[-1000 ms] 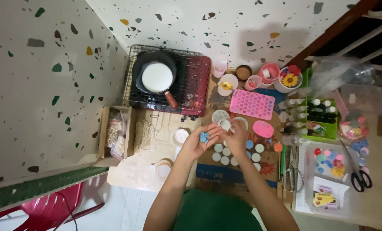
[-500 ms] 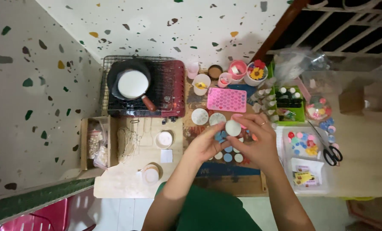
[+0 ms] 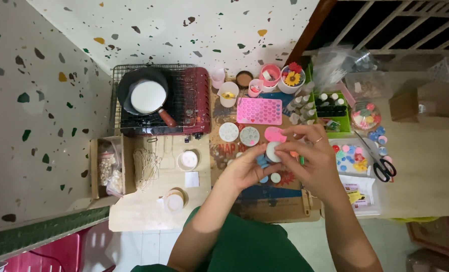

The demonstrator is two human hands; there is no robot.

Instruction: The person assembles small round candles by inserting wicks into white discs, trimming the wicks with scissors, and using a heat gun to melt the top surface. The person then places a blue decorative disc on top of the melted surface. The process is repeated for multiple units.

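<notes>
Two hands are brought together over the middle of the work surface, and a small round white piece [image 3: 273,150] is pinched between them. It is gripped by the fingertips of the left hand [image 3: 245,168] from its nine o'clock side and by the curled fingers of the right hand [image 3: 309,157] from three o'clock and above. Whether it is a lid or a filled mould cannot be told.

Just below the piece, at six o'clock, small blue and white round moulds [image 3: 270,175] are partly hidden under the fingers. At twelve o'clock, just beyond the right fingers, a pink oval mould [image 3: 274,134] is seen, and two pale round moulds [image 3: 238,134] lie at eleven o'clock. Farther up in the same direction a pink silicone tray with heart-shaped cells [image 3: 259,111] is laid flat.

At three o'clock, near the right hand, a clear tray of coloured pieces [image 3: 349,157] is placed, with black-handled scissors [image 3: 380,163] beside it. At one o'clock a green box of small bottles [image 3: 331,107] is set.

At ten o'clock, well apart, a dark pan of white liquid [image 3: 146,95] rests on a red stove [image 3: 190,100] with a wire grid. At nine o'clock a bundle of wicks [image 3: 147,164] and a small white cup [image 3: 188,159] are found on a pale board.
</notes>
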